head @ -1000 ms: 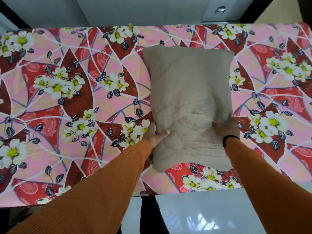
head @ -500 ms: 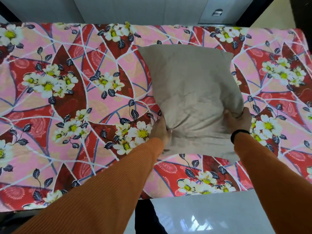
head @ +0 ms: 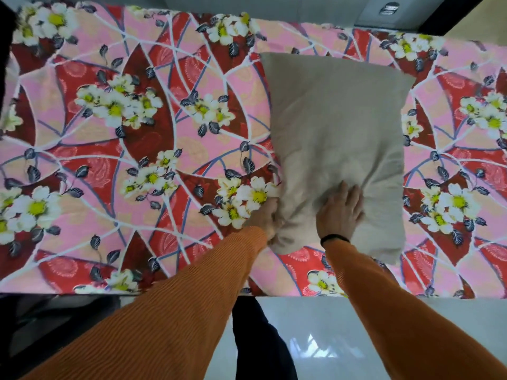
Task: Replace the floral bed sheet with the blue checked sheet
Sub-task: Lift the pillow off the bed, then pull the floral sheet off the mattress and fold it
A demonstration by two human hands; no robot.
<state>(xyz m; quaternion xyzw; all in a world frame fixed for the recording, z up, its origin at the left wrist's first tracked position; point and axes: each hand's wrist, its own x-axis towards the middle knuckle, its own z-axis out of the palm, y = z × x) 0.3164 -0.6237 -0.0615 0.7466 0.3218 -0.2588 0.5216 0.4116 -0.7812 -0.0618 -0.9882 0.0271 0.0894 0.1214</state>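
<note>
Your left hand [head: 267,218] has its grip bunched on the near-left corner of the beige pillow [head: 337,138]. Your right hand [head: 340,212] lies flat on the pillow just right of that grip, fingers spread. The floral bed sheet [head: 131,149] lies under both, covering the bed.

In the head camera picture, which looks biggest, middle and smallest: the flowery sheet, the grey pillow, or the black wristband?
Largest to smallest, as they look:
1. floral sheet, spread across nearly the whole bed.
2. pillow, lying on the sheet.
3. black wristband, a thin band on the right wrist, by far the smallest.
</note>
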